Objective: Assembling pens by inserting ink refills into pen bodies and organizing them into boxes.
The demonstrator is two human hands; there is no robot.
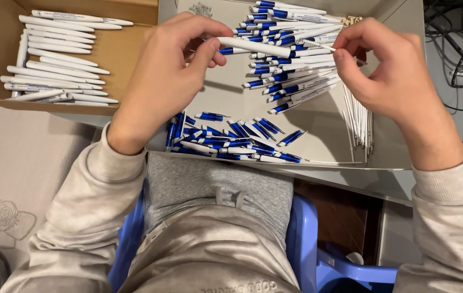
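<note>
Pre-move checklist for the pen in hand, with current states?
1. Left hand pinches the white pen barrel firmly: ok.
2. Right hand holds the thin refill at the barrel's open end: ok.
3. Refill lined up with the barrel bore: cannot tell, fingers hide the joint.
4. Spare refills within reach, at the right of the white tray: ok.
5. Blue clip parts at the tray's near edge: ok.
6. Brown box of finished white pens has room: ok.

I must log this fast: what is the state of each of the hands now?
Left hand: closed on a white pen barrel.
Right hand: fingers pinched on a thin refill at the barrel's end.
</note>
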